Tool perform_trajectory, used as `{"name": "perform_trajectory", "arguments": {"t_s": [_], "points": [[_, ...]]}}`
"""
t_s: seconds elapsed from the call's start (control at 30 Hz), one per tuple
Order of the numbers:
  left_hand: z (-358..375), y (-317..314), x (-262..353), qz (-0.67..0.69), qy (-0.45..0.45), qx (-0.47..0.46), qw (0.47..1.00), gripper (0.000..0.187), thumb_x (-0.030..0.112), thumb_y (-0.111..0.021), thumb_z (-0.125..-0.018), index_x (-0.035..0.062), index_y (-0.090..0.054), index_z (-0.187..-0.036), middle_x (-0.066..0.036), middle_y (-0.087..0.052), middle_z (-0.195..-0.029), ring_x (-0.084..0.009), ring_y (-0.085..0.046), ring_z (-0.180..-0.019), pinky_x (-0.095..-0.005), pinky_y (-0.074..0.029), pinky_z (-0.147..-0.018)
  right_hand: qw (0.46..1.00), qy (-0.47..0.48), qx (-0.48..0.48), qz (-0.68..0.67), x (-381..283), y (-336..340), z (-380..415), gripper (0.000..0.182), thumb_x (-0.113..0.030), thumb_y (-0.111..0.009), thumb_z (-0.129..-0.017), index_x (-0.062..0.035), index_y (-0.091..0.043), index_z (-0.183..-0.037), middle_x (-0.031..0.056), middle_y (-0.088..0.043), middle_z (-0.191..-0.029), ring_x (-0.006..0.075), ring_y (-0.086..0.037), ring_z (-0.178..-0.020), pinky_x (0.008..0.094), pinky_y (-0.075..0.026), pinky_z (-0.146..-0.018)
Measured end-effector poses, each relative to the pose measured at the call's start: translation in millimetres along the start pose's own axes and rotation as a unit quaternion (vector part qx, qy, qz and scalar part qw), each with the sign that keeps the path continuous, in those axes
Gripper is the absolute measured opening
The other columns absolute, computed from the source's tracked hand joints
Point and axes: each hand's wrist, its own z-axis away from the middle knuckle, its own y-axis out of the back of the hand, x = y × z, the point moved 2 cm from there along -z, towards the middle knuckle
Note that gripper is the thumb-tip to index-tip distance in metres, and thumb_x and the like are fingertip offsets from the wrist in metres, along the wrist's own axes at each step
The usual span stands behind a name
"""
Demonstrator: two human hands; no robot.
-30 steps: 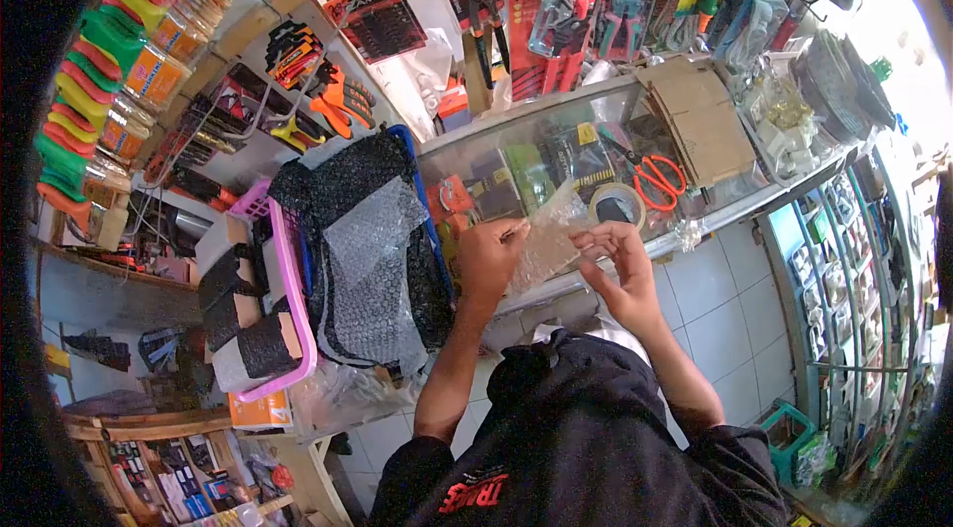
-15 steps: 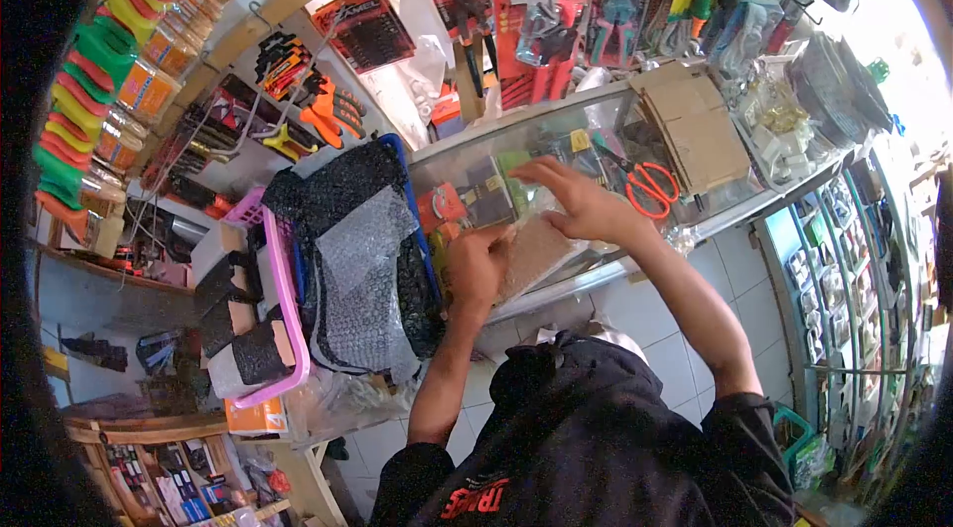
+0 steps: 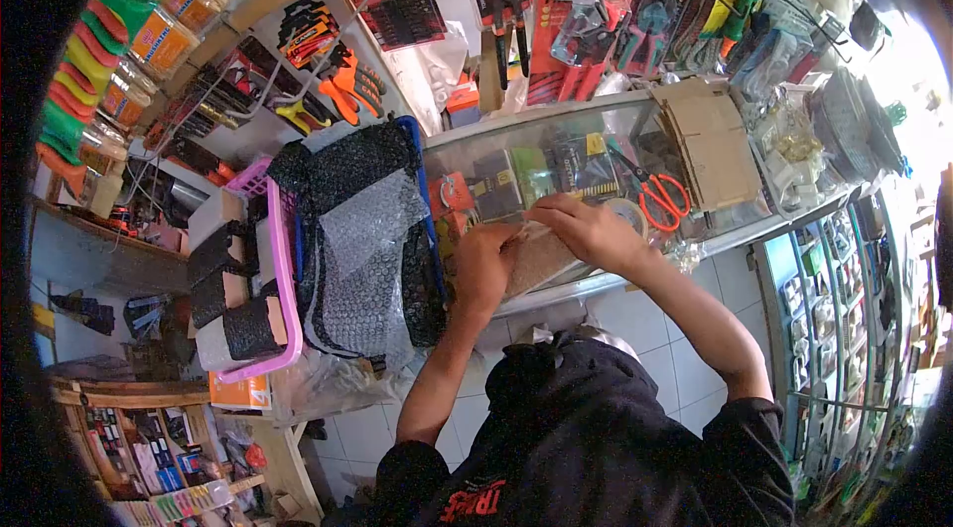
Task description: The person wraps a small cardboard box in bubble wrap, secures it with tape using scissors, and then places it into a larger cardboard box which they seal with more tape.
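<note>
CAMEL is printed on a flat red packet (image 3: 401, 6) hung from a hook, on red-backed tool packs (image 3: 579, 26) beside it, and on orange-handled pliers (image 3: 349, 90). Red letters, partly hidden by folds, are seen on the black shirt (image 3: 516, 438). A glass-topped counter (image 3: 556, 291) is set over a pale tiled floor (image 3: 685, 368), with shelves (image 3: 834, 299) placed at the right. On the counter, orange-handled scissors (image 3: 663, 202) are seen near flattened cardboard (image 3: 707, 150). At the left, bubble wrap (image 3: 362, 264) is heaped over a blue basket (image 3: 415, 145), with a pink basket (image 3: 286, 279) just beside it. A wrapped packet (image 3: 541, 267) is held at the counter's front edge: its left side is pinched in the curled left hand (image 3: 484, 267); the right hand (image 3: 593, 234) is bent across its top, fingers together, thumb hidden, so whether it is gripped there cannot be told.
</note>
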Motion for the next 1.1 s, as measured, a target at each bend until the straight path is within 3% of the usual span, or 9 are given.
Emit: {"name": "perform_trajectory", "arguments": {"t_s": [0.33, 0.43, 0.53, 0.63, 0.67, 0.77, 0.83, 0.97, 1.1], "points": [[8.5, -15.0, -14.9, -0.021, -0.086, 0.040, 0.995, 0.026, 0.005, -0.074, -0.083, 0.0040, -0.079, -0.109, -0.017, -0.077, -0.100, -0.0375, -0.073, -0.092, -0.0441, -0.057, -0.082, 0.995, -0.084, -0.049, -0.028, -29.5, 19.3, 5.8, 0.075, -0.003, -0.062, -0.090, -0.0104, -0.034, -0.159, 0.0200, -0.047, -0.153, 0.0421, -0.072, -0.094, 0.0484, -0.062, -0.075], [17.1, -12.3, -7.7, -0.048, -0.047, -0.031, 0.997, 0.036, 0.009, -0.073, -0.085, 0.0003, -0.073, -0.120, -0.019, -0.073, -0.119, -0.0391, -0.068, -0.111, -0.0478, -0.054, -0.093, 0.995, -0.085, -0.048, -0.020, -34.1, 17.3, 10.5, 0.082, -0.002, -0.062, -0.087, -0.0074, -0.026, -0.161, 0.0221, -0.040, -0.159, 0.0431, -0.072, -0.083, 0.0488, -0.062, -0.069], [32.8, -8.6, 13.9, -0.201, -0.127, -0.035, 0.971, 0.049, 0.015, -0.071, -0.089, -0.0054, -0.064, -0.133, -0.022, -0.059, -0.144, -0.0440, -0.054, -0.133, -0.0558, -0.043, -0.109, 0.997, -0.066, -0.037, -0.017, -32.2, 12.0, 15.3, 0.086, -0.001, -0.062, -0.085, -0.0055, -0.024, -0.162, 0.0230, -0.037, -0.162, 0.0436, -0.071, -0.074, 0.0495, -0.061, -0.065], [48.3, -11.4, 16.3, -0.238, -0.129, -0.039, 0.962, 0.060, 0.022, -0.069, -0.092, -0.0084, -0.054, -0.142, -0.024, -0.043, -0.157, -0.0477, -0.038, -0.145, -0.0631, -0.029, -0.118, 0.998, -0.059, -0.029, -0.020, -30.2, 10.6, 20.1, 0.087, -0.002, -0.062, -0.085, -0.0049, -0.023, -0.162, 0.0238, -0.034, -0.164, 0.0439, -0.070, -0.072, 0.0497, -0.060, -0.064], [51.5, -11.7, 18.9, -0.238, -0.126, -0.036, 0.962, 0.061, 0.023, -0.069, -0.092, -0.0088, -0.054, -0.142, -0.025, -0.043, -0.156, -0.0478, -0.039, -0.144, -0.0633, -0.029, -0.118, 0.998, -0.060, -0.028, -0.022, -30.3, 10.3, 21.2, 0.087, -0.003, -0.063, -0.085, -0.0049, -0.023, -0.162, 0.0241, -0.033, -0.164, 0.0440, -0.070, -0.072, 0.0497, -0.060, -0.064], [60.4, -15.4, 25.4, -0.228, -0.109, -0.032, 0.967, 0.064, 0.025, -0.069, -0.093, -0.0100, -0.051, -0.144, -0.027, -0.043, -0.154, -0.0478, -0.041, -0.142, -0.0642, -0.028, -0.118, 0.997, -0.069, -0.034, -0.017, -30.6, 7.6, 23.0, 0.086, -0.006, -0.063, -0.085, -0.0033, -0.024, -0.162, 0.0248, -0.033, -0.164, 0.0466, -0.071, -0.084, 0.0493, -0.061, -0.070], [66.0, -21.9, 26.2, -0.210, -0.084, -0.033, 0.974, 0.068, 0.026, -0.069, -0.093, -0.0106, -0.048, -0.146, -0.027, -0.044, -0.152, -0.0472, -0.041, -0.142, -0.0648, -0.027, -0.119, 0.998, -0.057, -0.018, -0.023, -30.6, 4.9, 23.7, 0.085, -0.008, -0.063, -0.086, -0.0017, -0.024, -0.161, 0.0247, -0.032, -0.164, 0.0481, -0.068, -0.102, 0.0494, -0.061, -0.080], [68.8, -29.8, 25.8, -0.201, -0.068, -0.014, 0.977, 0.076, 0.036, -0.067, -0.096, 0.0026, -0.039, -0.157, -0.029, -0.045, -0.151, -0.0495, -0.040, -0.142, -0.0721, -0.017, -0.119, 0.999, -0.032, -0.018, 0.013, -34.3, 3.0, 26.3, 0.085, -0.010, -0.065, -0.086, 0.0008, -0.024, -0.160, 0.0246, -0.032, -0.165, 0.0489, -0.055, -0.131, 0.0499, -0.055, -0.102], [67.0, -36.7, 41.1, -0.231, -0.021, -0.031, 0.972, 0.079, 0.036, -0.071, -0.092, 0.0163, -0.038, -0.161, -0.029, -0.044, -0.150, -0.0493, -0.037, -0.145, -0.0783, -0.014, -0.115, 0.999, -0.048, -0.016, -0.019, -32.0, 1.0, 31.5, 0.088, -0.014, -0.067, -0.086, 0.0012, -0.022, -0.160, 0.0259, -0.030, -0.166, 0.0480, -0.046, -0.141, 0.0509, -0.044, -0.115]]}}
